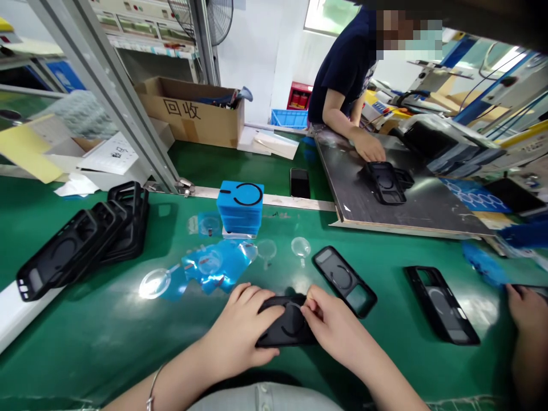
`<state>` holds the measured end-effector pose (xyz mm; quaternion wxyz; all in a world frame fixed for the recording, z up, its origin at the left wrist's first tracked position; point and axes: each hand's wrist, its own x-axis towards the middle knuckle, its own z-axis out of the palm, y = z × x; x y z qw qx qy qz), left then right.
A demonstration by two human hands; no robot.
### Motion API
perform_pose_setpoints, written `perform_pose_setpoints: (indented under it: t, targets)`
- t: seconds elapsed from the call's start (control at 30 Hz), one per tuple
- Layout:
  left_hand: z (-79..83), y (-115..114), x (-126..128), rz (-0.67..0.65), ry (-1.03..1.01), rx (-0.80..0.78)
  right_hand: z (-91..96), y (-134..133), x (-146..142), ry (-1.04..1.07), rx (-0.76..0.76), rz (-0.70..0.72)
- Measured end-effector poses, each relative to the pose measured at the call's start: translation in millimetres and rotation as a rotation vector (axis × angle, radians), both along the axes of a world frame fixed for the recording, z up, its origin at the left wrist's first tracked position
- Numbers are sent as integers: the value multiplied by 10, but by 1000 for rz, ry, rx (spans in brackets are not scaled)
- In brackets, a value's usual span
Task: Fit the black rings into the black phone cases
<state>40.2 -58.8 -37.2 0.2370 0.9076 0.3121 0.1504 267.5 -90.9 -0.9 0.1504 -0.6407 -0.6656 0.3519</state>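
In front of me on the green table is a black phone case (pixel 287 335) with a ring mark on its back. My left hand (pixel 245 325) grips its left end, the thumb lying across the back. Over the ring's upper right side, my right hand (pixel 333 321) has its fingertips pinched together; whatever is between them is hidden. Just beyond the right hand lies another black phone case (pixel 345 279) with a clear back. A stack of blue film sheets (pixel 240 208) stands farther off, a black ring and short bar on the top sheet.
Stacked phone cases (pixel 64 248) lie at left. Peeled blue film (pixel 218 262) and clear round pieces (pixel 301 246) are scattered mid-table. Another phone case (pixel 440 305) lies at right, near another person's hand (pixel 528 311). Across, a co-worker (pixel 342 85) reaches over a dark board (pixel 355 200). A metal post (pixel 111 80) rises at left.
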Motion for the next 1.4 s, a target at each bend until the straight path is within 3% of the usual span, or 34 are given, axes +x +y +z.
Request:
perform_pose_setpoints:
  t: [0.13,0.3,0.5,0.73,0.93,1.1,1.2,1.3,1.4]
  targets:
    - [-29,-3,-3,-17,66,119,82,-73,-64,-194,107,98]
    - [-27,-1,-7,-22,76,138,174,-199,30,-310,216,142]
    - [-19,5,-10,-19,70,113,-44,-311,187,-423,388,285]
    - [-24,17,-20,-15,60,104,-133,-367,222,-375,369,280]
    - [-8,21,-36,-37,73,140,-164,-409,180,-251,387,428]
    - [-26,28,-16,-48,75,139,-226,-422,140,-223,358,396]
    - [20,53,-75,-60,50,143,-272,-401,302,-205,444,321]
    - [233,171,-221,1,-122,216,-375,-352,626,-300,522,10]
    - [609,465,-371,299,-324,370,-523,-286,970,-501,404,-232]
